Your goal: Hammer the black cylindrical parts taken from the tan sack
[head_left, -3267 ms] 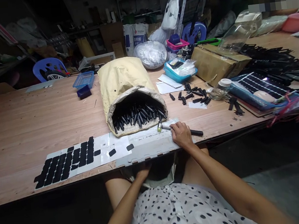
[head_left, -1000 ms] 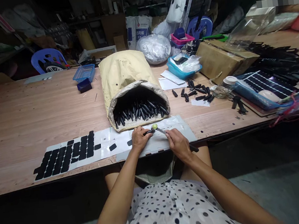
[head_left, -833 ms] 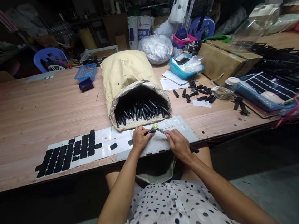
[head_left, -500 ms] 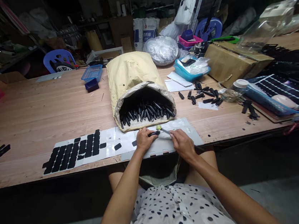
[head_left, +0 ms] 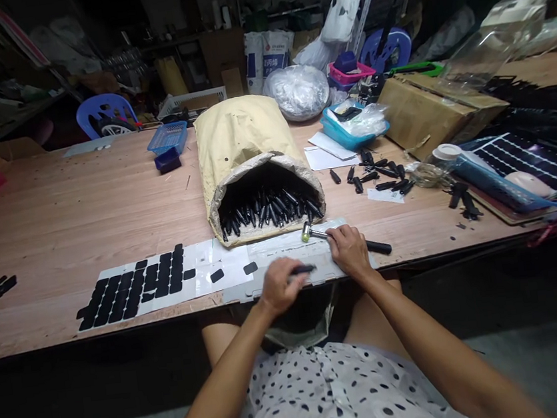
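My left hand (head_left: 278,291) is closed round a small black stick-shaped part (head_left: 301,270) and hangs at the table's front edge, slightly blurred. My right hand (head_left: 348,251) grips a small hammer (head_left: 342,240) with a yellow-green head (head_left: 306,231) and a black handle, lying on a clear plastic sheet (head_left: 288,248). Just beyond, a tan sack (head_left: 238,140) lies on its side, its open mouth full of black stick-shaped parts (head_left: 268,210). Left of my hands a white backing sheet (head_left: 200,271) carries several black pads (head_left: 132,296).
Loose black parts (head_left: 375,178) lie right of the sack, near a cardboard box (head_left: 428,111), a blue tray (head_left: 345,135) and a solar panel (head_left: 515,165). A blue basket (head_left: 167,138) and a dark blue box (head_left: 167,160) stand behind. An open bag (head_left: 301,317) hangs under the table edge.
My left hand has drawn back from the hammer head to the table edge with the black part in it. My right hand has shifted right and laid the hammer down flat.
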The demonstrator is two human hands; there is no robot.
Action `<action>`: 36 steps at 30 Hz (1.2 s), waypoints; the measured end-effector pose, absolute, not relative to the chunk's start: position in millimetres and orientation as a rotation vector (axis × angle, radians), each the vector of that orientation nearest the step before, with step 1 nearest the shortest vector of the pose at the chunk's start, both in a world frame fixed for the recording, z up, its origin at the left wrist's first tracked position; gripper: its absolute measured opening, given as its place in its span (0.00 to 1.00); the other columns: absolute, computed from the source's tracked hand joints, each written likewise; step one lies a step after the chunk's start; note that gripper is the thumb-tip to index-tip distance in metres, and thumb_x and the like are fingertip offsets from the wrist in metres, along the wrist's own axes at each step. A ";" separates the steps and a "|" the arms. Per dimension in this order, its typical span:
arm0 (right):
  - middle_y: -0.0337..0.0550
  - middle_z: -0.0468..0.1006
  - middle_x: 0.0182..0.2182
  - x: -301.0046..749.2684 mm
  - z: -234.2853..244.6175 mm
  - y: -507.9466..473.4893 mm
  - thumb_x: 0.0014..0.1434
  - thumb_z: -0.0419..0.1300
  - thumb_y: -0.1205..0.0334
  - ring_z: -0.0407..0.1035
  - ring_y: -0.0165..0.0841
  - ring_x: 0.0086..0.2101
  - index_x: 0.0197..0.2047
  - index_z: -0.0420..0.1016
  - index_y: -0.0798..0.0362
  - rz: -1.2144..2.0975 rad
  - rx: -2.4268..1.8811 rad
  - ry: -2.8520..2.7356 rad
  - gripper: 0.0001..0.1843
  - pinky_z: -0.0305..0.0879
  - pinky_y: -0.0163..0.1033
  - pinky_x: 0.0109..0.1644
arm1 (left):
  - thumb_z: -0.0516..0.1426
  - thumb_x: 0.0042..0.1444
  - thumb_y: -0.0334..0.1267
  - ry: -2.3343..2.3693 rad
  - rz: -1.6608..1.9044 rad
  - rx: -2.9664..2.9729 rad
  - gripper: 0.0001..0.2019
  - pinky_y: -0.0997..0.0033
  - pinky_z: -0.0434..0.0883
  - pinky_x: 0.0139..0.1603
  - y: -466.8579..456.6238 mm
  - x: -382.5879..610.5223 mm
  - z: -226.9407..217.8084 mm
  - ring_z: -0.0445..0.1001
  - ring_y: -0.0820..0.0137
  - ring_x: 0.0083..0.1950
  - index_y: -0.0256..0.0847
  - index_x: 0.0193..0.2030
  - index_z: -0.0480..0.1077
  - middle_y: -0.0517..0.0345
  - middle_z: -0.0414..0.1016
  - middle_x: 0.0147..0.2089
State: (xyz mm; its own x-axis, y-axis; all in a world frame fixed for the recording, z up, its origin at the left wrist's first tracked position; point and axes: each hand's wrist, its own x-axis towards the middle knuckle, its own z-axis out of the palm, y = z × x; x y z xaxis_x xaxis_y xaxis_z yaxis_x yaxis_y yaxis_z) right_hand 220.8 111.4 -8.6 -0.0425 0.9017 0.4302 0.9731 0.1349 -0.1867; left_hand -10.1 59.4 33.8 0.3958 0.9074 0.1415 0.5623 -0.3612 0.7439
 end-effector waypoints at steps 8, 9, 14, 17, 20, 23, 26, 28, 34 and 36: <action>0.48 0.72 0.38 219.1 -7.5 110.6 0.64 0.52 0.64 0.59 0.40 0.40 0.45 0.77 0.50 -0.223 -1.805 -1.972 0.12 0.51 0.42 0.42 | 0.56 0.61 0.44 1.589 0.101 1.452 0.17 0.65 0.71 0.51 0.0 -6.6 -27.7 0.79 0.59 0.50 0.44 0.54 0.76 0.51 0.82 0.47; 0.48 0.72 0.38 219.0 -7.2 110.5 0.64 0.52 0.64 0.59 0.40 0.39 0.45 0.77 0.50 -0.226 -1.806 -1.967 0.12 0.51 0.42 0.42 | 0.56 0.62 0.43 1.679 0.062 1.371 0.18 0.65 0.71 0.52 5.6 -5.9 -33.3 0.78 0.59 0.53 0.45 0.57 0.74 0.52 0.81 0.51; 0.48 0.72 0.38 220.3 -7.2 109.8 0.65 0.52 0.64 0.59 0.40 0.39 0.45 0.77 0.50 -0.235 -1.795 -1.987 0.13 0.51 0.42 0.42 | 0.61 0.56 0.42 1.620 -0.007 1.426 0.20 0.66 0.72 0.49 15.1 -6.1 -24.0 0.79 0.59 0.50 0.43 0.55 0.76 0.50 0.82 0.49; 0.48 0.72 0.38 220.2 -8.2 110.0 0.65 0.52 0.64 0.59 0.40 0.40 0.45 0.77 0.50 -0.238 -1.795 -1.998 0.12 0.51 0.42 0.42 | 0.62 0.53 0.46 1.239 0.060 1.518 0.14 0.71 0.71 0.37 19.0 -18.5 10.2 0.78 0.66 0.35 0.41 0.42 0.80 0.56 0.82 0.34; 0.48 0.72 0.38 218.1 -8.4 110.4 0.65 0.53 0.64 0.59 0.40 0.40 0.45 0.77 0.50 -0.249 -1.807 -1.995 0.12 0.50 0.42 0.42 | 0.58 0.58 0.52 1.269 0.249 1.464 0.19 0.72 0.70 0.30 53.3 -41.2 52.6 0.76 0.68 0.30 0.37 0.37 0.80 0.55 0.81 0.30; 0.48 0.72 0.38 215.8 -7.4 111.1 0.65 0.53 0.64 0.59 0.40 0.40 0.45 0.77 0.50 -0.262 -1.815 -1.989 0.11 0.50 0.41 0.42 | 0.55 0.61 0.45 1.922 0.500 1.557 0.15 0.68 0.73 0.38 111.4 -63.2 81.8 0.79 0.62 0.38 0.38 0.41 0.80 0.50 0.82 0.37; 0.47 0.72 0.37 214.9 -6.7 112.1 0.64 0.54 0.65 0.59 0.40 0.39 0.45 0.77 0.50 -0.264 -1.811 -1.997 0.12 0.50 0.41 0.42 | 0.55 0.61 0.43 2.408 0.379 1.496 0.14 0.59 0.74 0.45 160.9 -72.8 88.1 0.79 0.53 0.48 0.37 0.41 0.79 0.40 0.82 0.46; 0.47 0.71 0.37 215.0 -7.0 112.5 0.64 0.54 0.65 0.58 0.39 0.39 0.45 0.77 0.50 -0.260 -1.809 -2.001 0.12 0.50 0.41 0.42 | 0.58 0.59 0.43 2.499 0.295 1.457 0.13 0.56 0.74 0.48 179.4 -72.6 84.4 0.78 0.50 0.51 0.36 0.41 0.79 0.36 0.81 0.48; 0.47 0.72 0.38 214.5 -8.3 112.1 0.64 0.53 0.64 0.58 0.39 0.40 0.44 0.77 0.50 -0.255 -1.809 -1.990 0.11 0.50 0.41 0.42 | 0.61 0.55 0.42 2.497 0.327 1.449 0.10 0.55 0.73 0.44 174.5 -73.5 76.9 0.78 0.49 0.49 0.39 0.39 0.77 0.39 0.80 0.45; 0.47 0.72 0.38 214.4 -8.0 111.8 0.64 0.53 0.64 0.59 0.39 0.40 0.44 0.77 0.50 -0.255 -1.815 -1.984 0.11 0.50 0.41 0.42 | 0.60 0.56 0.43 2.463 0.419 1.506 0.09 0.58 0.73 0.42 158.6 -72.7 73.9 0.78 0.52 0.47 0.41 0.38 0.76 0.44 0.80 0.44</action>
